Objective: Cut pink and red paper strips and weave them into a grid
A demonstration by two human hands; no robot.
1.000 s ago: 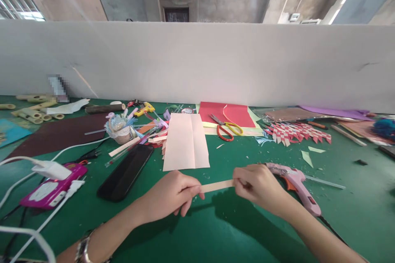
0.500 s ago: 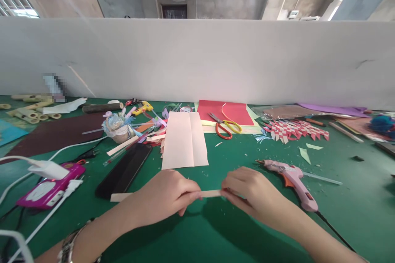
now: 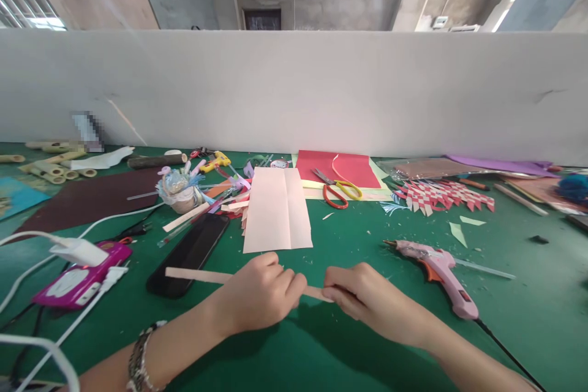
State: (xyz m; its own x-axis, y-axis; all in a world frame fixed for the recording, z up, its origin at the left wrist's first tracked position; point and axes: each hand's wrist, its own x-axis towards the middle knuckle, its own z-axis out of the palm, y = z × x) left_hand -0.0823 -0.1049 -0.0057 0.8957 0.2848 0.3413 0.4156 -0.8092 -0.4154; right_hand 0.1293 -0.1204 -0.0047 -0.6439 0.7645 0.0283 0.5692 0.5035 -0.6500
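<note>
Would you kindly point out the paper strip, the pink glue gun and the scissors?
Paper strip (image 3: 198,275): head view, left stretch.
Pink glue gun (image 3: 440,260): head view, body.
Scissors (image 3: 332,184): head view, near the pivot.

Toward the far edge of the counter (image 3: 353,233), scissors (image 3: 331,182) are lying on sheets (image 3: 316,165), and bamboo pieces (image 3: 47,170) are resting near the left corner. An extension socket (image 3: 87,278) and a phone (image 3: 199,245) are lying left of a paper panel (image 3: 275,214). Toward the right edge, a glue gun (image 3: 438,264) is resting before woven paper (image 3: 441,196). Before the panel, the left hand (image 3: 269,294) and right hand (image 3: 370,297) are holding a strip (image 3: 197,274).
</note>
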